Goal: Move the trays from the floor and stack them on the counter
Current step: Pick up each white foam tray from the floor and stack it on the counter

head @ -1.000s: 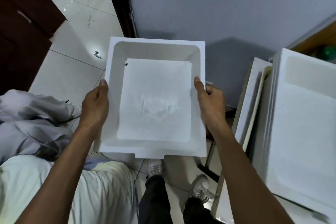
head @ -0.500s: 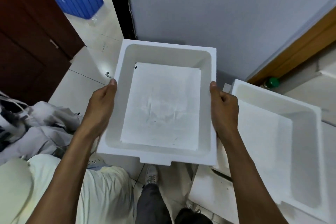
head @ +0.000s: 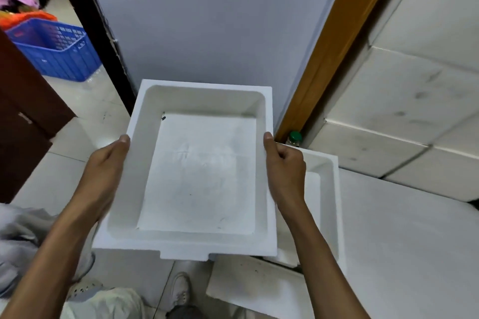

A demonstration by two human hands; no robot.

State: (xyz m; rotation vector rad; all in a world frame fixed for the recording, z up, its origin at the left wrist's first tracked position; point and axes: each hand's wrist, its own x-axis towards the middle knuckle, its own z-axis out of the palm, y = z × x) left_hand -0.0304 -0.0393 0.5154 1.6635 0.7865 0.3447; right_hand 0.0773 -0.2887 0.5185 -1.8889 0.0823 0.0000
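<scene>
Tray [head: 197,176] edges in both hands

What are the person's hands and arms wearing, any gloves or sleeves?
No gloves at all. The left hand and the right hand are bare, with no rings or watch showing. The left forearm and the right forearm are bare too, with no sleeve in view down to the picture's bottom edge.

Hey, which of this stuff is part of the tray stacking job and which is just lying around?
Job: held foam tray, left hand, right hand, second tray, counter.
Lying about: blue crate, green-capped bottle, grey cloth.
</scene>
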